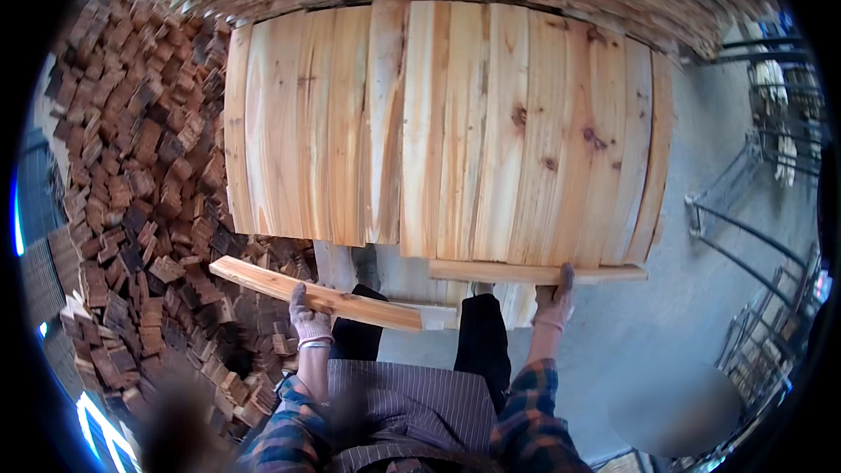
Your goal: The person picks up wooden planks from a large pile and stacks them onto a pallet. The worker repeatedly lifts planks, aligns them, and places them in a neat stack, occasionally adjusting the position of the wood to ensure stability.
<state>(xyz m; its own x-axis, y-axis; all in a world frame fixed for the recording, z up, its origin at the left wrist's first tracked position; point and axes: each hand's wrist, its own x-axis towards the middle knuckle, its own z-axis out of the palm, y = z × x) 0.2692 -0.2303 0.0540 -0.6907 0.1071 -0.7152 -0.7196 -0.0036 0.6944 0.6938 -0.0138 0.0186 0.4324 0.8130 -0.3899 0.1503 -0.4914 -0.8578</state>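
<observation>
Heaped left: short wooden blocks (144, 166); grasped in gloved left hand (311, 322): slanting narrow plank (256, 278), thumb over, fingers largely hidden beneath, held near mid-length, presumably for balance; laid side by side: knotty boards (464, 131); clasped along their near edge by gloved right hand (552, 300): second plank (495, 272), thumb atop

Slanted board (254, 278) in the left grip (312, 322), crosswise board (491, 272) in the right grip (553, 305) beside wide planks (464, 131)

No text, number or sign legible. Boards (464, 131) at twelve o'clock, block pile (144, 166) at nine: none readable.
</observation>
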